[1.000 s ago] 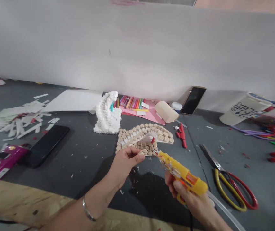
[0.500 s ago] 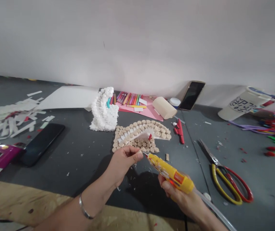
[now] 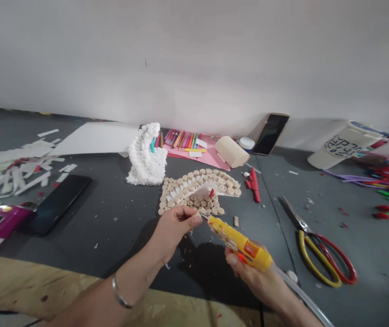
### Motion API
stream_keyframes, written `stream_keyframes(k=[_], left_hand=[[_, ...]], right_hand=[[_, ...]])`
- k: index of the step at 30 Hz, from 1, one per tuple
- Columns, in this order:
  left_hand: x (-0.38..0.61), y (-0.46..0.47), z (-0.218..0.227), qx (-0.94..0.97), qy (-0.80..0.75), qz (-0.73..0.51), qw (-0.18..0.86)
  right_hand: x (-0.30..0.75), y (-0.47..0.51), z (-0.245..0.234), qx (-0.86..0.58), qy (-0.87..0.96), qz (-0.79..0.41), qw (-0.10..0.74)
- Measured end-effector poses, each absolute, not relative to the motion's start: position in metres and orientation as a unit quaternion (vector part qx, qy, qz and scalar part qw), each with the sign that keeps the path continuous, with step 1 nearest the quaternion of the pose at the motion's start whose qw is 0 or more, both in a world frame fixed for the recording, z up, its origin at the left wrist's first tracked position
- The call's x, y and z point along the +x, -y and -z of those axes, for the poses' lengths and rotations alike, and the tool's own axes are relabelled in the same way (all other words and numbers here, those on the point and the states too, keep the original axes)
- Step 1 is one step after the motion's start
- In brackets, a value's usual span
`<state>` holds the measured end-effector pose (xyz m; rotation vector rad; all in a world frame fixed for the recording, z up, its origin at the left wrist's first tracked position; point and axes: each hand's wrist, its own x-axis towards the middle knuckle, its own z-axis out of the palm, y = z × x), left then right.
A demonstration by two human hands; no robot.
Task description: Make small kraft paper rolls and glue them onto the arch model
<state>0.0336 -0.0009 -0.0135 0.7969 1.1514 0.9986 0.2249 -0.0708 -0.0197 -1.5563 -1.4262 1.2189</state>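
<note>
My right hand (image 3: pixel 249 272) grips a yellow hot glue gun (image 3: pixel 226 232), with a clear glue stick (image 3: pixel 303 295) trailing out of its back end. The gun's nozzle points left and meets the fingertips of my left hand (image 3: pixel 172 229). Thumb and forefinger there are pinched together; whatever they hold is too small and covered to make out. Just beyond my fingers lies a craft piece with an arch (image 3: pixel 194 181), covered in small beige rolled discs. One small beige piece (image 3: pixel 236 221) sits apart on the dark mat, right of the nozzle.
A white bumpy figure (image 3: pixel 147 159) stands behind left. Scissors (image 3: pixel 312 238) lie open at right, near a tilted cup (image 3: pixel 337 145) and pipe cleaners. At left are a phone (image 3: pixel 61 202) and paper strips (image 3: pixel 17 170). Another phone (image 3: pixel 271 134) leans on the wall; markers (image 3: pixel 182 138) lie at the back.
The glue gun and my right hand have shifted very slightly left. My left hand keeps its pinch at the nozzle, almost still.
</note>
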Motion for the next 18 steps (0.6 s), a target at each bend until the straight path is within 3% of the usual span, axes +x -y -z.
stream_keyframes(k=[8, 18], left_hand=[[0.0335, 0.0022, 0.0125, 0.366, -0.502, -0.424, 0.659], [0.0325, 0.0013, 0.0149, 0.336, -0.494, -0.457, 0.659]], right_hand=[[0.2344, 0.0656, 0.0297, -0.587, 0.592, -0.465, 0.297], [0.2326, 0.0661, 0.0216, -0.575, 0.567, -0.492, 0.326]])
